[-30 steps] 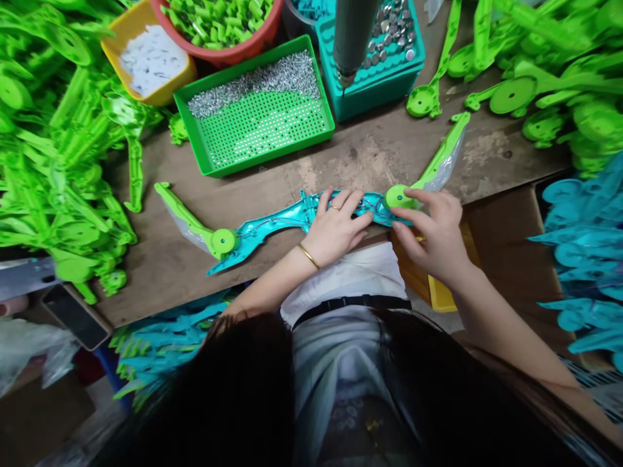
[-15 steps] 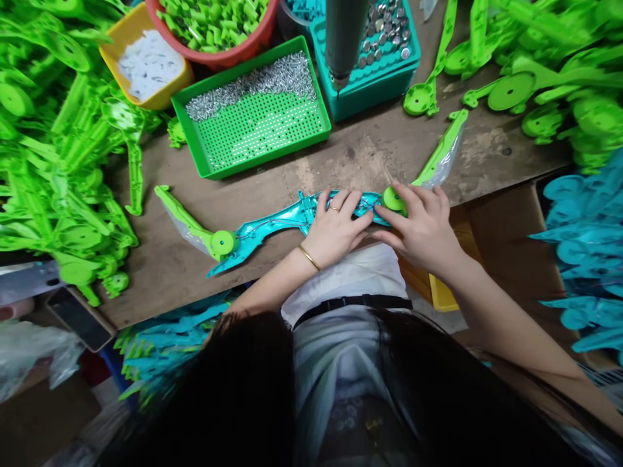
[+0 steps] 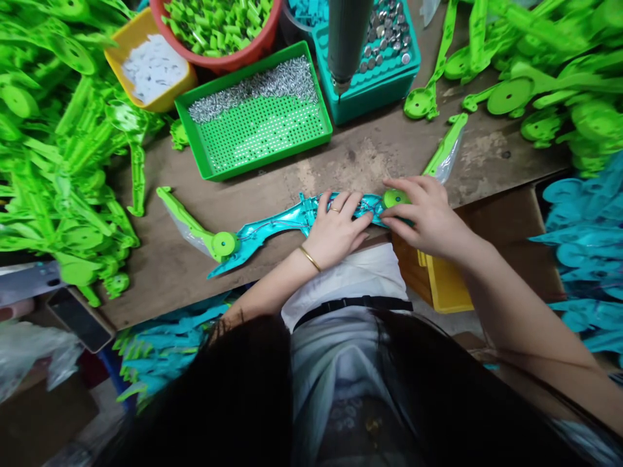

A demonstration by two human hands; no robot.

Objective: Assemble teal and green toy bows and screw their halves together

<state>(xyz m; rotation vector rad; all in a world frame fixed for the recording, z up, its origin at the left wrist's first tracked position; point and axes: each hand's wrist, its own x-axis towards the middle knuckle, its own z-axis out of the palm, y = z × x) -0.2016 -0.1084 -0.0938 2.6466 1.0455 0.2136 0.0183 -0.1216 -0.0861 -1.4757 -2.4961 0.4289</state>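
A blue bow-shaped plastic toy shell (image 3: 270,227) lies open side up near the table's front edge, with thin wires inside. My left hand (image 3: 335,227) grips its middle, fingers draped over the far edge; the part under the palm is hidden. On the shell's left end sits a green curved arm (image 3: 192,224) with a round hub. A second green arm (image 3: 446,149) is set at the right end. My right hand (image 3: 421,211) has its fingertips around that arm's round hub (image 3: 395,198), the thumb near the wires. Part of this arm is hidden behind the hand.
A green tray (image 3: 263,136) of screws stands beyond the shell. Behind it are a red bowl (image 3: 219,61) and a yellow bin (image 3: 117,61). A dark powered screwdriver (image 3: 346,45) hangs before a teal box (image 3: 374,104). Green parts (image 3: 63,155) pile up left and right.
My right hand has drawn its fingers in around the right hub, and more of the hub shows. My left hand stays on the shell's middle.
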